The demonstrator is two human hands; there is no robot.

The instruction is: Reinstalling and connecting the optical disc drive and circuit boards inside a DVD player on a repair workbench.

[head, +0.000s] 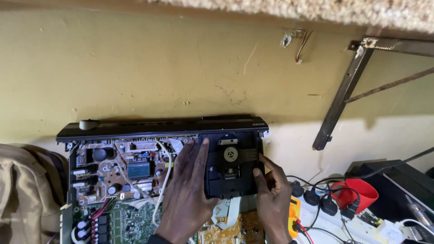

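Note:
An opened electronic player (135,131) lies against a yellow wall, its circuit boards (120,171) exposed. A black disc-drive tray unit (235,167) with a round spindle hub sits at its right end. My left hand (187,194) rests flat along the drive's left edge, fingers stretched toward the front panel. My right hand (271,199) grips the drive's right edge, thumb on its lower right corner and a finger on its side. A white ribbon cable (226,210) hangs below the drive.
A tan cloth bag (22,194) lies at the left. At the right are a white power strip with black plugs (316,199), a yellow multimeter (294,214), a red cup (357,192) and a black box (398,180). A metal shelf bracket (343,95) hangs on the wall.

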